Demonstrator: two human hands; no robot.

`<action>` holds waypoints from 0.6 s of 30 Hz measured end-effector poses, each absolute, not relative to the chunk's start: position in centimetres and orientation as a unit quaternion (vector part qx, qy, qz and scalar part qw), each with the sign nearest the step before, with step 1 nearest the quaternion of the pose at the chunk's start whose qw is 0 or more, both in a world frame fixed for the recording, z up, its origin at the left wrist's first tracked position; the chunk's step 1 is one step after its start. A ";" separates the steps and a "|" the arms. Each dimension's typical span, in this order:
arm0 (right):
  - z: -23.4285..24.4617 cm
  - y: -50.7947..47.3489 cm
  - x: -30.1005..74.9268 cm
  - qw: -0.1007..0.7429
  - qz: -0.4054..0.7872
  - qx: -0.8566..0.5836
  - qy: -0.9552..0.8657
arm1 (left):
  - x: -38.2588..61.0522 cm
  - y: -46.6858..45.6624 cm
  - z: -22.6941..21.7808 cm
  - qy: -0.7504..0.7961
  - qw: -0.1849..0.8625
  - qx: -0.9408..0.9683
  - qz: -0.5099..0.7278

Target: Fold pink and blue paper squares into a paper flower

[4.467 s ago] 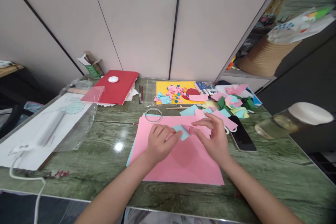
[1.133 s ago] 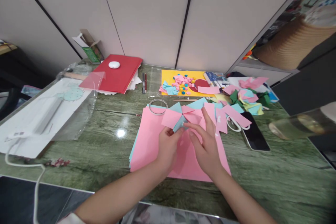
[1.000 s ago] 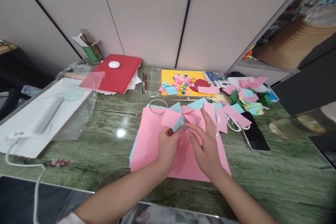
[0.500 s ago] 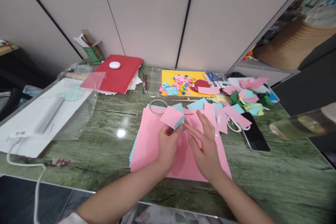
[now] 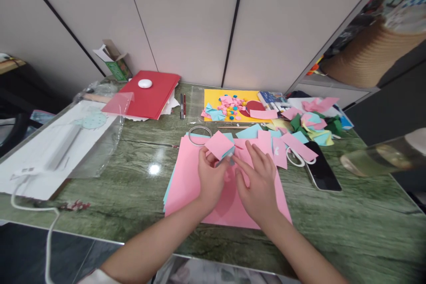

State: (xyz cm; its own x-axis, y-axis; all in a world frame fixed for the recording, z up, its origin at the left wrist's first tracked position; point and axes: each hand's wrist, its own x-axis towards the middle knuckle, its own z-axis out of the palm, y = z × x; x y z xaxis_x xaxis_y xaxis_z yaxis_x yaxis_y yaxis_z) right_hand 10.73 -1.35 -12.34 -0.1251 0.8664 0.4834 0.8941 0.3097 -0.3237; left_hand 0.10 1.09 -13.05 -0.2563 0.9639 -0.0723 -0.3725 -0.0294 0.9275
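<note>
My left hand pinches a small square of folded paper, pink on top with light blue layers at its lower edge. A small pale bit shows at the paper's near right corner, too small to make out. My right hand is open with fingers spread, its index fingertip at that corner beside the left fingertips. Beneath both hands lies a stack of pink sheets with light blue sheets showing at its left edge. A round metal ring rests at the stack's top left.
Pink and blue paper strips, scissors and a phone lie to the right. Farther back is a yellow sheet with paper bits. A red folder sits back left. A clear bottle stands at right.
The folded paper has tilted slightly, its top corner swinging upward. My right fingers have drawn slightly left and spread a little, the index fingertip staying by the paper's corner.
</note>
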 end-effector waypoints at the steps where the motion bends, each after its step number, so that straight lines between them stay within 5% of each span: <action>1: -12.3 -1.3 10.8 0.300 -0.042 -0.588 -0.750 | 0.0 1.2 -13.1 0.465 0.524 0.313 0.641; 8: -12.6 -1.1 11.9 0.336 -0.077 -0.568 -0.747 | -0.7 1.8 -13.8 0.436 0.603 0.205 0.637; 12: -12.7 -0.7 11.5 0.335 0.157 -0.577 -0.728 | -0.4 1.6 -14.1 0.416 0.637 0.170 0.626; 15: -13.0 -0.4 10.5 0.423 0.380 -0.566 -0.597 | 0.1 1.2 -14.3 0.409 0.653 0.159 0.617; 18: -13.8 -0.3 9.6 0.500 0.465 -0.564 -0.464 | 0.6 0.5 -14.6 0.411 0.661 0.155 0.608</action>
State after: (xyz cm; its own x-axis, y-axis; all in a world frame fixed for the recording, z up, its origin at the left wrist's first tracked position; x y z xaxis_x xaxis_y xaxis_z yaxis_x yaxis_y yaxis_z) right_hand 9.56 -0.32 -13.77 0.1356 0.9889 -0.0604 0.0580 -0.0688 -0.9959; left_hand 0.63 0.52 -14.56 -0.0772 0.9322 -0.3537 -0.6768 0.2116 0.7051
